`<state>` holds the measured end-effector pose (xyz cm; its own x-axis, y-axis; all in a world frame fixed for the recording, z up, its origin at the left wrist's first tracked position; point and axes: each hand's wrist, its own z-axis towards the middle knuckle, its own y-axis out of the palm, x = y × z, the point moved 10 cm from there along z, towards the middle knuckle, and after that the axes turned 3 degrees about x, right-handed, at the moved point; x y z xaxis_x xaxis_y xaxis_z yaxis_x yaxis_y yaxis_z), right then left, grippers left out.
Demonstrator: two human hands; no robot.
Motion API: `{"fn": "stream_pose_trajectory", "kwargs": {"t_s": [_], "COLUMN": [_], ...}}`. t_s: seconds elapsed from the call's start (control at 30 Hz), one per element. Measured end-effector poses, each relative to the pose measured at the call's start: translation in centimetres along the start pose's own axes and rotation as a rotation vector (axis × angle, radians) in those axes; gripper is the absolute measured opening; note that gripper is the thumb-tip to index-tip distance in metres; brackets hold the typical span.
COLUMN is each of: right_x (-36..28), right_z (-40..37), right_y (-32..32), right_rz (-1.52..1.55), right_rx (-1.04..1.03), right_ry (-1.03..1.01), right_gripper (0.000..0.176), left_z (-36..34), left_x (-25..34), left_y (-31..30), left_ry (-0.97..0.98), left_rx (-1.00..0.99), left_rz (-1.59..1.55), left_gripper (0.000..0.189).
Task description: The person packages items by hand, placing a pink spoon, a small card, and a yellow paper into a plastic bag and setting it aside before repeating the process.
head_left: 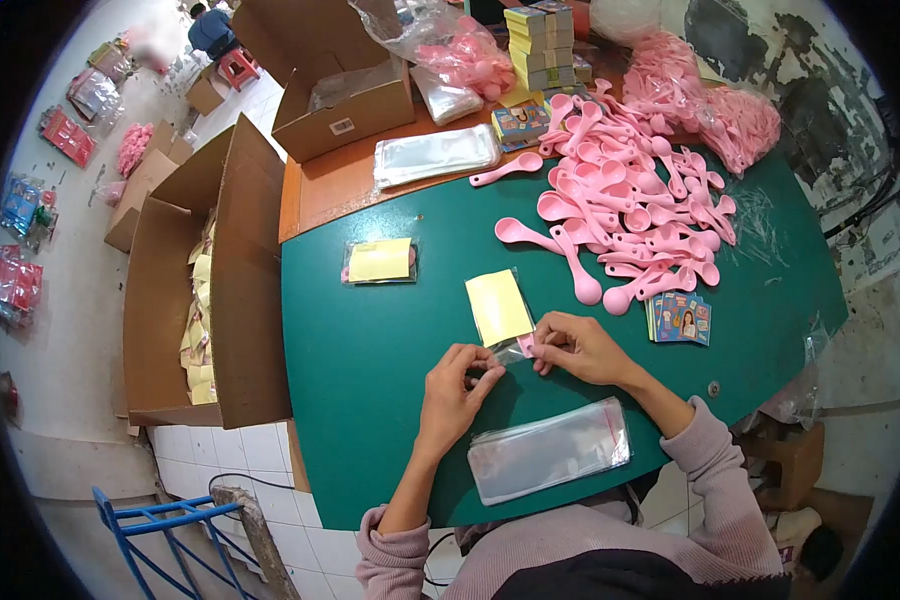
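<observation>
In front of me a clear plastic bag (pixel 508 353) lies on the green tabletop with a yellow card (pixel 499 307) in it. The end of a pink spoon handle (pixel 526 344) shows at the bag's near end. My left hand (pixel 456 392) pinches that end from the left, thumb and forefinger together. From the right, my right hand (pixel 582 348) is closed with its fingertips at the bag's corner, beside the spoon handle. Nearer my body lies a stack of flat clear bags (pixel 550 452). A packed bag with a yellow card (pixel 380 260) rests farther left.
Pink measuring spoons (pixel 610 190) are heaped at the back right, near a small pile of printed cards (pixel 680 318). More clear bags (pixel 437 157) and card stacks (pixel 542 50) stand behind. A tall cardboard box (pixel 250 290) holding packed bags adjoins the left edge; a blue metal frame (pixel 170 515) stands below.
</observation>
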<state>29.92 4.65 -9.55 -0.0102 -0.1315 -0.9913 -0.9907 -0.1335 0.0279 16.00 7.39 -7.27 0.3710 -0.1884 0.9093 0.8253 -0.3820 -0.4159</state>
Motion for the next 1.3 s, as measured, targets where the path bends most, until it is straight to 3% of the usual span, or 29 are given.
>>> {"fn": "stream_pose_trajectory", "kwargs": {"t_s": [0.23, 0.3, 0.43, 0.5, 0.6, 0.73, 0.83, 0.9, 0.93, 1.0, 1.03, 1.1, 1.17, 1.23, 1.3], "right_x": [1.3, 1.3, 0.8, 0.7, 1.0, 0.1, -0.1, -2.3, -2.1, -6.2, -6.3, -5.1, -4.9, -5.0, -4.3], "right_z": [0.4, 0.3, 0.2, 0.1, 0.3, 0.3, 0.6, 1.3, 1.9, 1.3, 1.6, 2.7, 2.9, 2.4, 2.7], "right_y": [-0.5, -1.0, -1.0, -1.2, -1.0, -0.8, -1.2, -3.2, -4.4, -7.1, -7.3, -8.7, -9.0, -8.9, -10.1], "right_rz": [0.009, 0.045, 0.024, 0.003, -0.045, -0.022, -0.048, -0.479, -0.480, -1.055, -1.055, -1.143, -1.130, -1.108, -0.793], "right_rx": [0.116, 0.195, 0.227, 0.251, 0.236, 0.231, 0.195, 0.223, 0.219, 0.591, 0.592, 0.619, 0.649, 0.674, 0.578], "right_ry": [0.071, 0.070, 0.071, 0.080, 0.059, 0.060, 0.090, -0.069, -0.067, -0.459, -0.465, -0.243, -0.317, -0.363, -0.180], "right_gripper": [0.016, 0.018, 0.020, 0.020, 0.020, 0.019, 0.022, 0.029, 0.029, 0.034, 0.034, 0.033, 0.032, 0.030, 0.033], "left_z": [0.2, 0.1, 0.2, 0.1, 0.0, 0.0, 0.5, 1.6, 2.3, 4.1, 5.1, 5.3, 2.7, 1.6, -0.9], "left_x": [-2.0, -2.7, -3.4, -3.0, -3.7, -3.5, -3.3, -1.8, -1.8, -2.6, -3.3, -3.0, 2.9, 4.8, 4.7], "left_y": [-0.1, -0.1, 0.3, -0.2, 0.6, 0.9, 0.6, -2.0, -3.6, -6.6, -8.6, -10.0, -9.8, -5.0, 2.9], "left_ry": [-0.114, -0.223, -0.231, -0.228, -0.201, -0.187, -0.191, -0.093, -0.072, -0.053, -0.035, -0.006, 0.354, 0.485, 0.336], "left_rx": [0.017, 0.031, 0.039, 0.145, 0.032, 0.028, 0.001, 0.064, 0.107, 0.152, 0.243, 0.338, 0.658, 0.317, -0.239], "left_rz": [-0.063, -0.129, -0.151, -0.342, -0.270, -0.314, -0.307, -0.165, -0.147, -0.132, -0.077, -0.022, 0.960, 0.634, 0.335], "left_gripper": [0.016, 0.016, 0.016, 0.016, 0.015, 0.018, 0.030, 0.042, 0.043, 0.044, 0.045, 0.045, 0.039, 0.033, 0.032]}}
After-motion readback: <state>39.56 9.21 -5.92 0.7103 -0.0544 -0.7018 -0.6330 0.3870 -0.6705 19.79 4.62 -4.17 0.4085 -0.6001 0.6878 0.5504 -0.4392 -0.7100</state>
